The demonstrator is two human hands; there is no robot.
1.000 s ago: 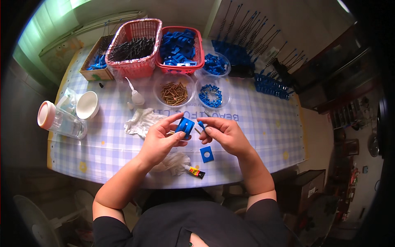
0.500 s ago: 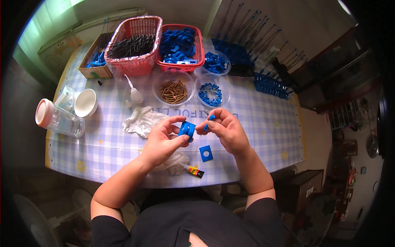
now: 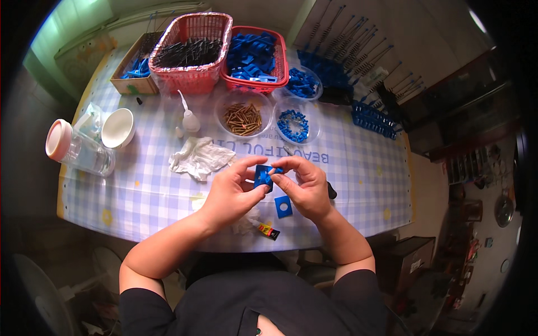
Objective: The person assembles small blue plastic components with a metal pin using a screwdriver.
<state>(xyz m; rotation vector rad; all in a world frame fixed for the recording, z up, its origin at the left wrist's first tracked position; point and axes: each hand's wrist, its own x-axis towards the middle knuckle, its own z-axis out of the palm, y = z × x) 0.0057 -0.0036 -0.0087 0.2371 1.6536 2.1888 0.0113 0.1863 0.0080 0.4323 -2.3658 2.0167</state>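
Over the front middle of the table, my left hand [image 3: 234, 187] grips a blue plastic bracket [image 3: 262, 176] between thumb and fingers. My right hand [image 3: 305, 187] is closed in a pinch on a small blue plastic piece [image 3: 276, 171], which meets the bracket's right side; whether it sits inside cannot be made out. Just below the hands lies a flat blue square plate [image 3: 283, 206] with a round hole. Closer to the table's front edge is a yellow and black glue tube [image 3: 268, 231]. A dark object [image 3: 332, 191] shows partly from behind my right hand.
Bowls of brass-coloured screws [image 3: 243, 119] and small blue parts [image 3: 293, 125] stand beyond my hands. Behind are red baskets with black rods [image 3: 188, 53] and blue parts [image 3: 252, 53]. Leftward are crumpled tissue [image 3: 202, 158], a squeeze bottle [image 3: 190, 121], a white bowl [image 3: 117, 128] and a clear jar [image 3: 89, 151].
My right hand has moved left, bringing its small blue piece against the bracket. The bracket has turned in my left hand. The dark object beside my right hand has come into sight.
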